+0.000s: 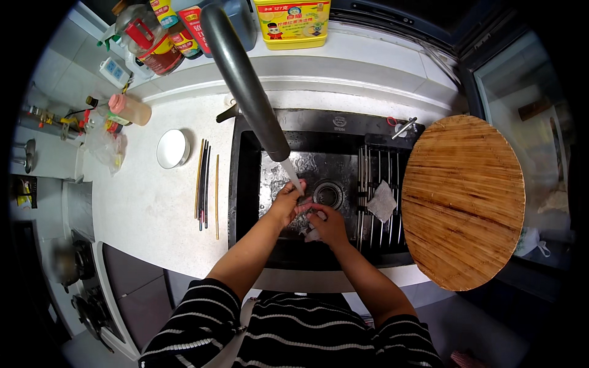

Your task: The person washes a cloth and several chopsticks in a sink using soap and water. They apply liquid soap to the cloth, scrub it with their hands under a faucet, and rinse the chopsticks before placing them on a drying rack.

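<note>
Both my hands are over the black sink [288, 254], in and beside the running water. The stream falls from the dark curved faucet [245, 80] onto my left hand [284, 205], whose fingers are curled. Whatever they hold, if anything, is too small or hidden to name. My right hand [329, 226] meets the left one's fingertips, its own fingers closed on a wet greyish cloth [312, 235] that hangs below them. The sink drain [328, 194] lies just beyond the right hand.
A second grey cloth [382, 202] lies on the metal rack [363, 227]. A round wooden board [464, 202] covers the right side. On the left counter are a white bowl [173, 149] and several chopsticks [207, 184]. Bottles [147, 40] and a yellow tub [294, 24] stand behind.
</note>
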A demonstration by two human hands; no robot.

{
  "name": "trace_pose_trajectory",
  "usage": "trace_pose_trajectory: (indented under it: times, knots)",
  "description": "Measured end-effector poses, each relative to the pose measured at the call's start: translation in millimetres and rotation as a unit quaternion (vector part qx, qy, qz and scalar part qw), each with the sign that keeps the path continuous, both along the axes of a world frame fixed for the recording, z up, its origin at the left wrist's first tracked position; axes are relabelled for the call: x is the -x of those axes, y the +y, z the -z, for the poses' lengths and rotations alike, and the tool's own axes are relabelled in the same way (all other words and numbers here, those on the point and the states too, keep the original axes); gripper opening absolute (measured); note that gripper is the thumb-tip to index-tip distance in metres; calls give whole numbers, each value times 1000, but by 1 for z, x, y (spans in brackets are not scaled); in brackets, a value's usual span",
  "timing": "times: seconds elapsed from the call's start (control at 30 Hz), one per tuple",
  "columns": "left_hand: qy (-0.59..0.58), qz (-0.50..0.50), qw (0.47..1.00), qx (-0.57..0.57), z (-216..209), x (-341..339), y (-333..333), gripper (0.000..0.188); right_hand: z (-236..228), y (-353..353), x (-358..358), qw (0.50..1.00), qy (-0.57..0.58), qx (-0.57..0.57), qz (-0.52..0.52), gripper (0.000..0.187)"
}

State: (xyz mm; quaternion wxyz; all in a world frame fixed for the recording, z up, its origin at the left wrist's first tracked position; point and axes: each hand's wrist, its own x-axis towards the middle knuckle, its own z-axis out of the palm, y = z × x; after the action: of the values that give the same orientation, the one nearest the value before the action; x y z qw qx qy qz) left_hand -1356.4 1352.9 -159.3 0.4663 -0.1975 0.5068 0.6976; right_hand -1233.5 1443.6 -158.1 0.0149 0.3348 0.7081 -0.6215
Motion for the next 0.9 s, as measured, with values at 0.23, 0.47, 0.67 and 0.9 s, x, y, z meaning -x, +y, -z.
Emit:
trace_pose_trajectory:
  times: [0.23, 0.47, 0.67, 0.9]
  knots:
    - [35, 54, 997, 37, -7, -17, 30, 35, 22, 11, -19, 993, 100, -47, 50, 28]
    - [186, 154, 970, 0, -33, -31, 122, 32, 25, 26, -51, 992, -49, 62, 100, 30]
    - [25, 101, 994, -28, -29, -26, 157, 42, 17, 31, -47, 984, -13, 116, 132, 25]
    - [-138, -91, 964, -210, -28, -22, 61, 36, -6, 38, -18, 966, 27, 159, 203, 17]
